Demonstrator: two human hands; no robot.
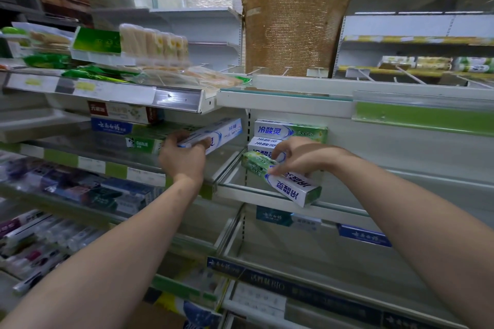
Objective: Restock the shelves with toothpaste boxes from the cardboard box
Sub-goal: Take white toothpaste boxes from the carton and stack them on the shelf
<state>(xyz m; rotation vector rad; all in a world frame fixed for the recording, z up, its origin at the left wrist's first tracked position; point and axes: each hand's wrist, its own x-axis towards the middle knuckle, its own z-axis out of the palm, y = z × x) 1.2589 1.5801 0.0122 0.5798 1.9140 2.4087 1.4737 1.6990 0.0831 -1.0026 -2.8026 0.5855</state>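
My left hand (184,157) grips a white and blue toothpaste box (222,133) over the right end of the left glass shelf (80,145). My right hand (296,157) holds a white and green toothpaste box (291,187) tilted over the front edge of the right glass shelf (267,195). Behind that hand, white toothpaste boxes (288,131) lie stacked at the left end of the same shelf. A green Darlie box (143,144) and other boxes lie left of my left hand. A bit of brown cardboard (160,315) shows at the bottom edge.
Lower shelves hold dark blue toothpaste boxes (363,235) and mixed tubes (40,238). The shelf above on the left carries green packets and bagged goods (155,43). A woven brown column (291,13) stands behind the shelving. A green price rail (422,117) juts out at right.
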